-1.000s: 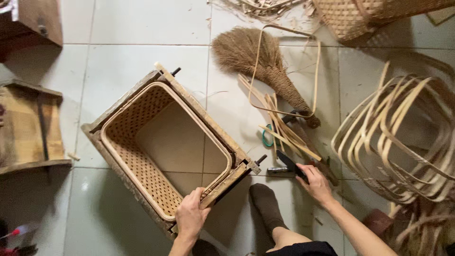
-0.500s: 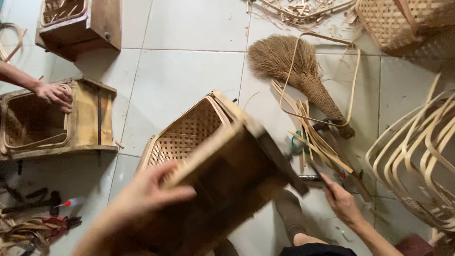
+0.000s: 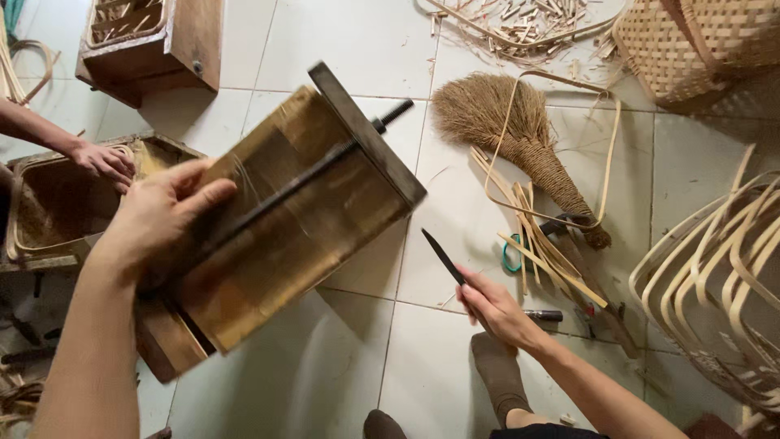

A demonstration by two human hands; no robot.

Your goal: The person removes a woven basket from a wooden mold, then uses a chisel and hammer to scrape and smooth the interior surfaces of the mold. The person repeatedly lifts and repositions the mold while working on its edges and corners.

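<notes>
Wooden box-shaped mould [image 3: 284, 219], brown and rectangular with a dark metal rod running along its upturned side, is tilted up off the white tiled floor [image 3: 325, 41] at the left of centre, its far end topped by a flat board from which the rod's threaded tip sticks out. The left hand [image 3: 158, 215] grips its near left edge, thumb over the top and fingers wrapped round the side, bearing the tilted weight. The right hand [image 3: 491, 305] is well apart to the right, fingers curled tight round the handle of a dark narrow blade [image 3: 443, 256] that points up and left over the tiles. Just beyond that hand lie pale bamboo strips [image 3: 532, 244], a small dark tool and a brown grass hand broom [image 3: 520, 146] with a bound handle. A bundle of bent bamboo hoops [image 3: 715, 284] fills the right edge, and a woven basket [image 3: 674, 49] sits top right. At the far left another person's hand [image 3: 101, 158] rests on a second wooden mould [image 3: 57, 211]; a third box [image 3: 154, 41] stands top left.
</notes>
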